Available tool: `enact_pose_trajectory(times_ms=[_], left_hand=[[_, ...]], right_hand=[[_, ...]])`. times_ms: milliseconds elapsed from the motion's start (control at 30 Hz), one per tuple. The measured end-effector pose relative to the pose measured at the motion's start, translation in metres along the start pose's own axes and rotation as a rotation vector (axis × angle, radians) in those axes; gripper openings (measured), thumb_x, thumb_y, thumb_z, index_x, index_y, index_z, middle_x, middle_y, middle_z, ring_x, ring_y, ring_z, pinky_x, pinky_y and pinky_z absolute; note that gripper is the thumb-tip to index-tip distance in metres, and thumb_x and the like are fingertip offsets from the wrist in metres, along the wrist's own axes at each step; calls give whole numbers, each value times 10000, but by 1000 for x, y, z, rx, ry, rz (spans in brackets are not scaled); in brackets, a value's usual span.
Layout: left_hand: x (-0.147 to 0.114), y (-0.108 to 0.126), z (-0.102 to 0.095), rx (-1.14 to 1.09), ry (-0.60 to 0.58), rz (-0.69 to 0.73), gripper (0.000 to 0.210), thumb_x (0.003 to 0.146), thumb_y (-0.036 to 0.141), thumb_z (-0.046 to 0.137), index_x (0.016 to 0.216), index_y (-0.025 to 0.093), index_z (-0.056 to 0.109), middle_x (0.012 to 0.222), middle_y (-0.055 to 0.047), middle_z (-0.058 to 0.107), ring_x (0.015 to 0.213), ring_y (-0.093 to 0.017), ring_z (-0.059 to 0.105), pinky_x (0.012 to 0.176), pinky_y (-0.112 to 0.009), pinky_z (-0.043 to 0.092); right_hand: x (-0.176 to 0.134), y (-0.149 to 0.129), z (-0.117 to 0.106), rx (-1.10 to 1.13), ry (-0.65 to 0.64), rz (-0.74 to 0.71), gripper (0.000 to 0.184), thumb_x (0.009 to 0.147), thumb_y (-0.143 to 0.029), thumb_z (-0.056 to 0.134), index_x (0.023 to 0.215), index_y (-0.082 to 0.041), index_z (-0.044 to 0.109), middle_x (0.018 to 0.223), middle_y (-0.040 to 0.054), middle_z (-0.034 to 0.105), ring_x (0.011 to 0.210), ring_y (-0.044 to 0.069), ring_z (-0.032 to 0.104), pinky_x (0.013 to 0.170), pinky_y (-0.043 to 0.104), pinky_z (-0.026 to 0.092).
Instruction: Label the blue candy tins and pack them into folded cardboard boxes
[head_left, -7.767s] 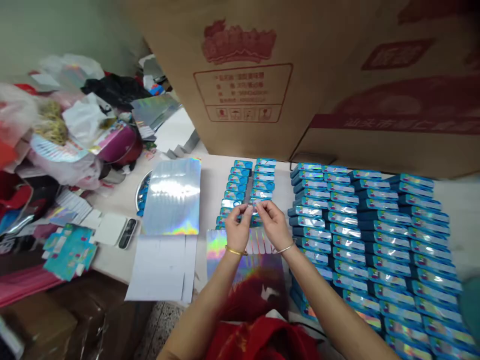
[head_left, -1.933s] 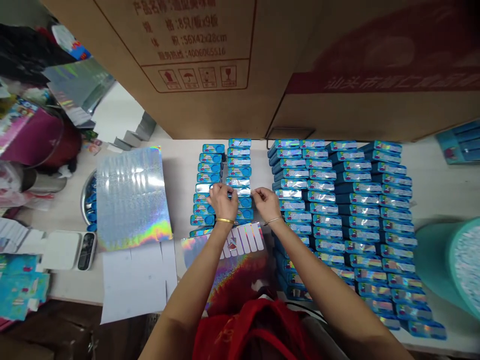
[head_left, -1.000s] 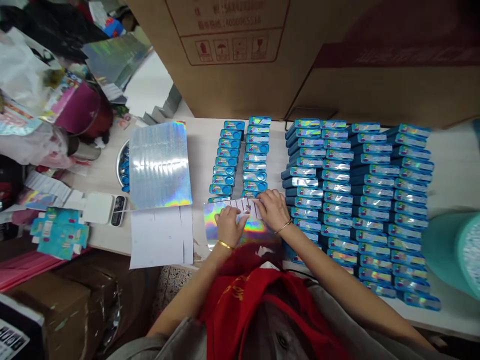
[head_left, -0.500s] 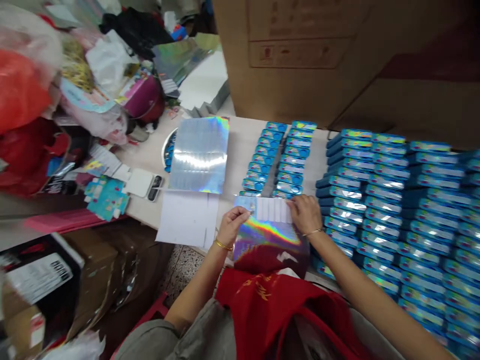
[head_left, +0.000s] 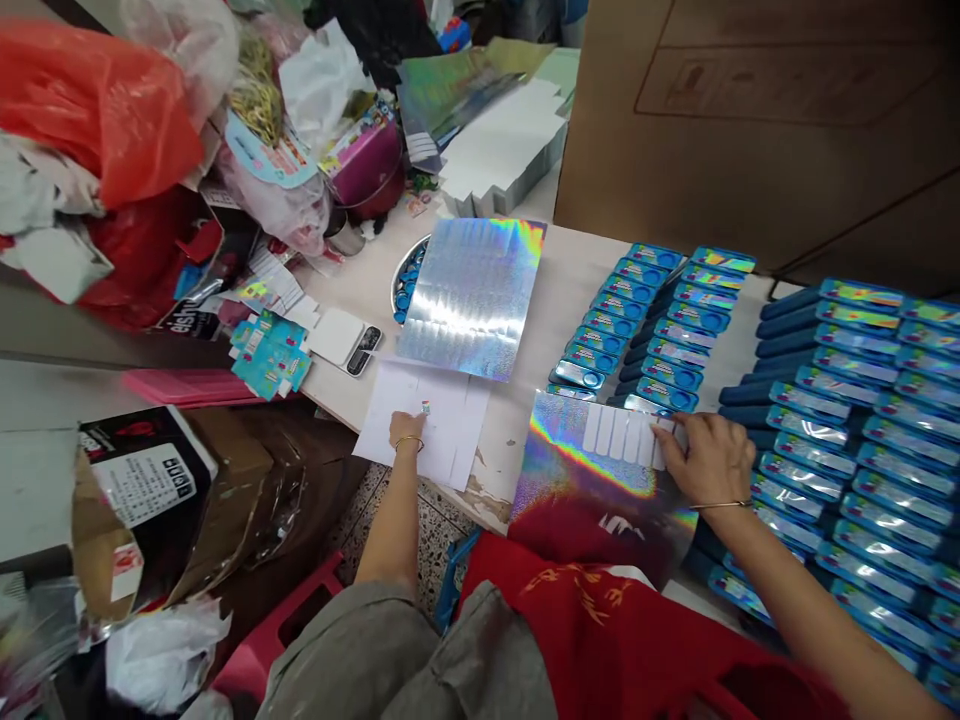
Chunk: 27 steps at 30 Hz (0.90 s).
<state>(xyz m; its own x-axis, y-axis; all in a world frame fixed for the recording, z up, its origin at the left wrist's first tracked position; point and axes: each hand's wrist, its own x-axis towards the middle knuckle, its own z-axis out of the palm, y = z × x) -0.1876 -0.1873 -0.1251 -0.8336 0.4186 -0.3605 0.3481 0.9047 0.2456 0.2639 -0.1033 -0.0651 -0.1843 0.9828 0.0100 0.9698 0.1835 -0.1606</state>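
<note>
My left hand (head_left: 407,428) is over a white paper sheet (head_left: 457,440) at the table's front edge. Its fingers are drawn together, with a small coloured sticker (head_left: 426,407) at the fingertips. My right hand (head_left: 709,460) grips the upper right part of a shiny rainbow sticker sheet (head_left: 562,470), thumb on top. A row of white strips (head_left: 619,432) shows along that sheet, left of the thumb. The sheet's near part lies against a red apron (head_left: 570,600). Behind it stand two rows of blue cases (head_left: 622,290) with shiny labels.
Another silvery sheet (head_left: 472,300) partly covers a round tray (head_left: 405,280) of blue pieces. A white scale (head_left: 341,338) sits to its left. Many stacked blue cases (head_left: 832,440) fill the right side. A large cardboard box (head_left: 720,170) stands behind, bags and a pink bucket (head_left: 367,160) at back left.
My left hand has gone from the rainbow sheet to the white paper on the left. My right hand stays at the rainbow sheet. The view has turned left.
</note>
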Motion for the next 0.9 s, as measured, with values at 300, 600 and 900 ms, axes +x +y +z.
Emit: enact_pose_trajectory(times_ms=[300,600,900], left_hand=[[-11,-1,8,225,59,303,188,858,185,487,989,225,615,1026,-88,619,1059,-254,513,888,-406,319],[-10,-12,10,280,101,447,196,893,237,462,937,213,651,1016,-108,616,1059,-275,470,883,-428,291],[-18,-27,10,183,95,450,306,861,269,518,1157,201,561,1065,-84,622,976,-224,557,816,-356,387]], right_hand=[[-6,-13,-1,-11,32,8,410,883,-448,445,1094,-139,612,1051,154,594,1010,322,476,819,435,347],[-8,-13,-5,-32,45,-20,391,886,-429,434,1099,-147,602,1042,143,593,1010,310,474,835,430,341],[-10,-11,-6,-39,57,-54,400,891,-436,432,1107,-144,600,1030,131,602,986,291,474,825,400,339]])
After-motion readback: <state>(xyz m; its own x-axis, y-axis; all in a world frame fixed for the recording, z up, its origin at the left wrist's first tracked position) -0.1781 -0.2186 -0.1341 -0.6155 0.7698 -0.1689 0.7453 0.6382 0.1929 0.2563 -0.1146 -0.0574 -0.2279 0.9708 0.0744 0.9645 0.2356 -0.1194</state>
